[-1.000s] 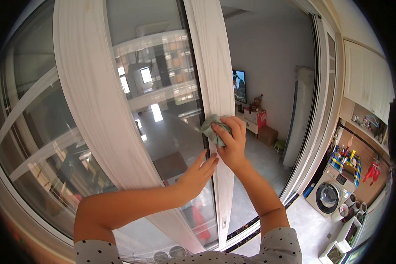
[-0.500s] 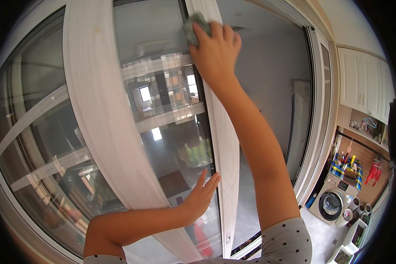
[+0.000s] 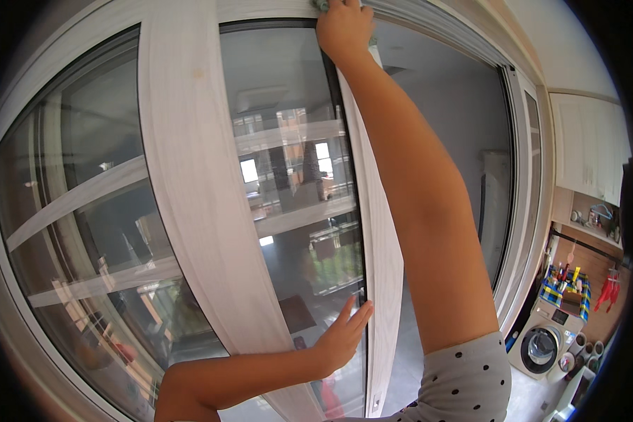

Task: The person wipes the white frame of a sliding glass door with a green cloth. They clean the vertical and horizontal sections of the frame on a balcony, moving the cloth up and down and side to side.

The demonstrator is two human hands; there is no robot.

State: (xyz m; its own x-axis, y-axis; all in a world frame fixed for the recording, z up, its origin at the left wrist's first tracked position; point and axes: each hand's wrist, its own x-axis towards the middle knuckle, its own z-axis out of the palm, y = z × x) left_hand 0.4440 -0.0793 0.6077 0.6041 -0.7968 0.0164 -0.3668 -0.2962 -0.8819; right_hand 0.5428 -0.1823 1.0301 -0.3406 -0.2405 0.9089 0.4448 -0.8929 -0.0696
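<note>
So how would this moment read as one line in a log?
right hand: pressing green cloth on top of white door frame | left hand: flat on glass pane | washing machine: lower right

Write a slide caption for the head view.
Right hand presses a green cloth at the white wood-grain sliding door frame's top; left hand braces against the glass pane.

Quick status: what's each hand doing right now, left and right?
Left hand: open, fingers spread flat against the glass pane, holding nothing.
Right hand: closed on a green cloth, pressed to the top of the white door frame.
</note>
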